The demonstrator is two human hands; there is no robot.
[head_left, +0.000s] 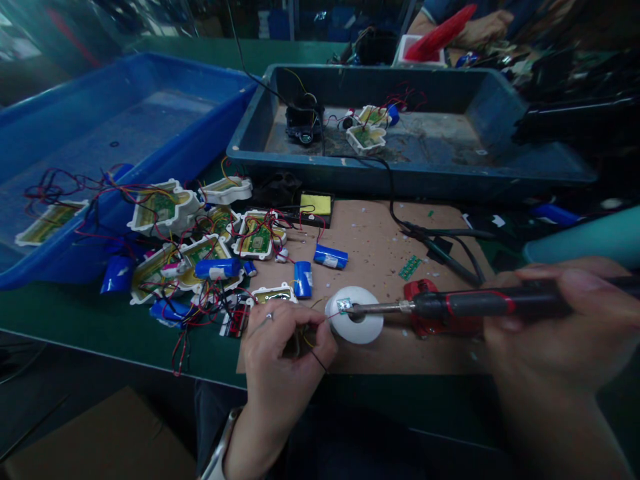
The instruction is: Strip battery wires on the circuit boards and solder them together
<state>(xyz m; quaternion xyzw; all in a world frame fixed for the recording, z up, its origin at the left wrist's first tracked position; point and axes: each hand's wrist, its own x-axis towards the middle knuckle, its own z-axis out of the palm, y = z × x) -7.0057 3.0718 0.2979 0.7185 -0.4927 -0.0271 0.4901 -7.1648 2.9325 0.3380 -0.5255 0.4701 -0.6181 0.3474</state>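
Note:
My right hand (565, 327) is closed around a soldering iron (465, 303), whose tip points left. That tip meets a small circuit board (344, 305) resting on a white round spool (367, 330). My left hand (287, 353) pinches a thin wire (330, 316) that runs to the little board's left edge. Under the left hand, a white housing with a green board (275, 293) is partly hidden. Two blue cylindrical batteries, one upright in view (303, 279) and one lying sideways (331, 257), sit just beyond the spool.
Several white housings (257, 233) with tangled wires are heaped on the left. A blue bin (185, 160) and a grey-blue tray (425, 167) stand behind. A yellow sponge (315, 204), a green board strip (410, 267) and a black cable (393, 200) lie on the cardboard. Another person's hand (487, 28) shows at the back.

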